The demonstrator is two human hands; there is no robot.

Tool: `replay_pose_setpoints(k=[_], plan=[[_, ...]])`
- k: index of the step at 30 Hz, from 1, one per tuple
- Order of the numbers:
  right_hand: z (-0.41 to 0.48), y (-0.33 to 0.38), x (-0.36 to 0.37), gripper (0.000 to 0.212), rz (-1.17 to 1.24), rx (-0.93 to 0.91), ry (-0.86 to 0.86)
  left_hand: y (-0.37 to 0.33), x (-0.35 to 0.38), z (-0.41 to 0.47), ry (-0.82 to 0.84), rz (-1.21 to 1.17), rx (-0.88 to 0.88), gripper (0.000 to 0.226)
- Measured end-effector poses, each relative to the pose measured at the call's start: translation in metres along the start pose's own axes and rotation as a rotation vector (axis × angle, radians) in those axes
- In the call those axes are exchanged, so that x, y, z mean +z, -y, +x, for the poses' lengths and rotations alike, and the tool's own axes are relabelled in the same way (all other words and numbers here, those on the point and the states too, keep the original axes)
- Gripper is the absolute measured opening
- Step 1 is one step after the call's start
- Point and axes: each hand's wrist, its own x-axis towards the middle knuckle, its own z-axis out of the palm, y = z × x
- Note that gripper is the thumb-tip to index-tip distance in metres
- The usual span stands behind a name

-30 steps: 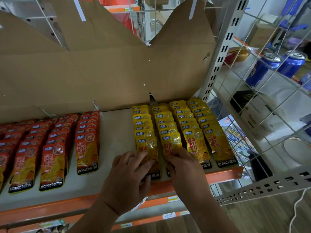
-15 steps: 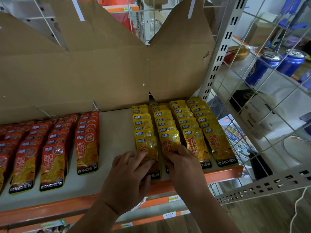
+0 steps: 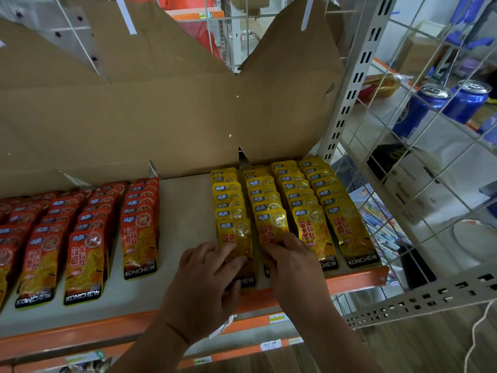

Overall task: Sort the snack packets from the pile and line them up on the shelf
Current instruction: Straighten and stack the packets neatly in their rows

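Lower centre, left hand [image 3: 207, 286] and right hand [image 3: 295, 267] press flat fingers on front yellow packets [image 3: 274, 227]; slide gently, keeping rows straight

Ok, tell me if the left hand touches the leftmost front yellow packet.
Touching. Head view: the left hand lies on the leftmost front yellow packet, covering its lower half.

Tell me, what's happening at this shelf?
A person is lining up snack packets on a shop shelf. Four rows of yellow packets lie overlapped on the right and rows of red packets on the left, with a bare strip between. The left hand presses flat on the front packet of the leftmost yellow row. The right hand lies on the front packet of the next row, apparently straightening them. Cardboard stands behind the rows.
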Motion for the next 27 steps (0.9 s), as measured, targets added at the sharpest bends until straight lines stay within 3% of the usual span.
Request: replay_pose_setpoints(k=[15, 22, 27], plan=[[0.0029, 0.0011, 0.0007, 0.026, -0.001, -0.004, 0.011, -0.0003, 0.0007, -0.0004, -0.023, -0.010, 0.000, 0.039], [0.0045, 0.0020, 0.0021, 0.037, -0.020, -0.008, 0.001, -0.0002, 0.0021, 0.0001, -0.025, -0.010, 0.007, 0.039], [-0.0012, 0.0012, 0.0044, 0.028, -0.073, 0.002, 0.002, 0.0000, 0.0020, -0.0007, -0.042, -0.005, 0.018, 0.038]])
